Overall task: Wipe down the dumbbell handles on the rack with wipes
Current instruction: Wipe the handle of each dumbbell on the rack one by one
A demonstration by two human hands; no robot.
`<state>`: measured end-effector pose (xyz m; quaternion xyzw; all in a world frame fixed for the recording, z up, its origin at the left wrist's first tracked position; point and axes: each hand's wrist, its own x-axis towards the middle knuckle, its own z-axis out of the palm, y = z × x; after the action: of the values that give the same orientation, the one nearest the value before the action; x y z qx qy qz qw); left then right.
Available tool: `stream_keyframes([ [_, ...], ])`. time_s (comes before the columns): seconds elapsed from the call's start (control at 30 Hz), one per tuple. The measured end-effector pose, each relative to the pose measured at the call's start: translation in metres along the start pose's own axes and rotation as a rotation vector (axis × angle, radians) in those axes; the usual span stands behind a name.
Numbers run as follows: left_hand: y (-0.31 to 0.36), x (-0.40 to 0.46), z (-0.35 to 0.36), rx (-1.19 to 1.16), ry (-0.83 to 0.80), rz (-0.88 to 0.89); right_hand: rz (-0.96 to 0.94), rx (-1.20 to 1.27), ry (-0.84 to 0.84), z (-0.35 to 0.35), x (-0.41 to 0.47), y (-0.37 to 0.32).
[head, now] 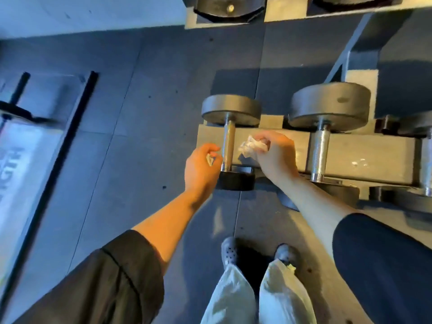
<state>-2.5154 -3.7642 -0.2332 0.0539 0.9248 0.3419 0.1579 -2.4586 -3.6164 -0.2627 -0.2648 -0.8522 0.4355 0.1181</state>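
A dumbbell with a smooth metal handle (228, 146) lies on the lower shelf of the rack (364, 148), its far head (231, 109) and near head (236, 178) black. My right hand (275, 155) holds a crumpled white wipe (251, 147) just right of that handle. My left hand (202, 168) sits just left of the handle with curled fingers pinching a small white scrap (210, 160). A second dumbbell with a knurled handle (319, 150) lies to the right.
A third dumbbell (424, 160) is cut off at the right edge. An upper rack shelf with dumbbell heads (230, 8) runs along the top. A bench or mat with a black bar (35, 141) lies on the rubber floor at left. My feet (257, 253) stand below.
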Motion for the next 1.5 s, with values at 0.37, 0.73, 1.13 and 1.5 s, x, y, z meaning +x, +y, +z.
stream_keyframes([
  [0.37, -0.038, 0.039, 0.038, 0.191, 0.139, 0.154, -0.057, 0.065, 0.182, 0.064, 0.035, 0.04],
  [0.73, -0.053, 0.047, 0.04, 0.077, 0.113, 0.166, -0.12, 0.263, 0.272, 0.107, 0.054, 0.033],
  [1.13, -0.051, 0.047, 0.04, 0.088, 0.116, 0.061, -0.202, 0.124, 0.262, 0.083, 0.045, 0.015],
  [1.5, -0.052, 0.048, 0.038, 0.079, 0.133, 0.129, -0.102, 0.071, -0.332, 0.081, 0.02, 0.018],
])
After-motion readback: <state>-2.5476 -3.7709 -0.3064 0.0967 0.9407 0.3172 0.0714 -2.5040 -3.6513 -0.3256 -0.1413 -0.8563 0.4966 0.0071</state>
